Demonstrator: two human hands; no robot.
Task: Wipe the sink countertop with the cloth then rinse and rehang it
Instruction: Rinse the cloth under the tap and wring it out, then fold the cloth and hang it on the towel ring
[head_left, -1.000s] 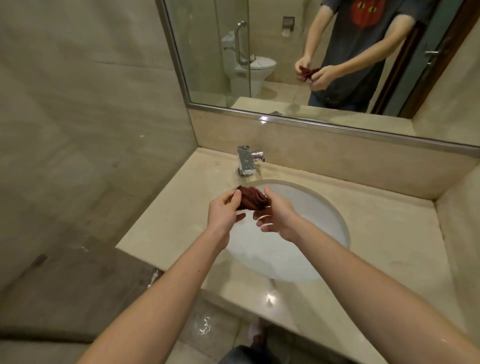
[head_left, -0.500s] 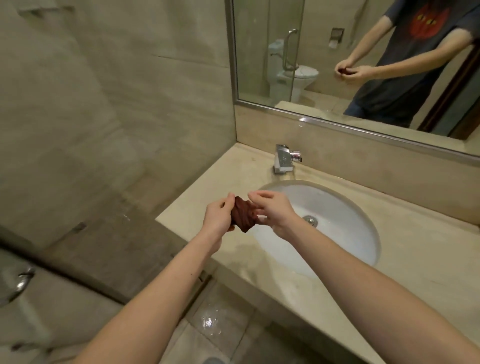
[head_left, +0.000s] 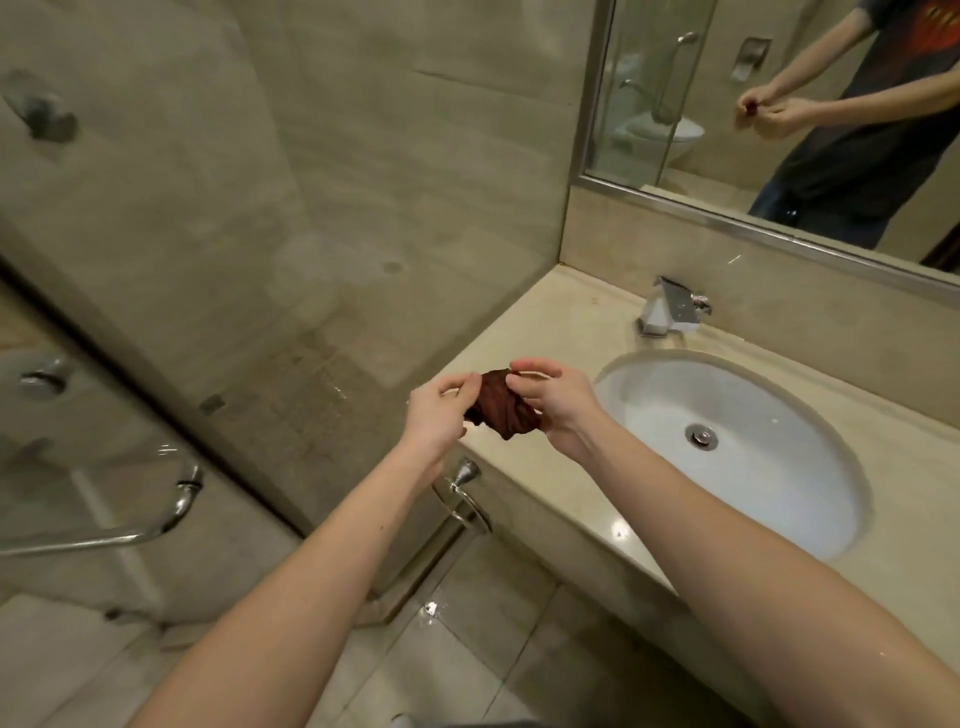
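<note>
1. I stand in a bathroom: right of my fingers a white oval sink (head_left: 779, 499) sits in a beige stone worktop (head_left: 550, 322), with a chrome tap (head_left: 670, 309) behind it.
2. Left is a glass shower screen (head_left: 260, 260).
3. The wall mirror (head_left: 727, 93) above reflects a toilet (head_left: 660, 137).

Dark red cloth (head_left: 503, 409), white sink (head_left: 779, 467)

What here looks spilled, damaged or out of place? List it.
Nothing is damaged or askew. The only oddity is a small wet patch on the floor tiles below the countertop. Both hands, left hand and right hand, hold the bunched cloth.
</note>
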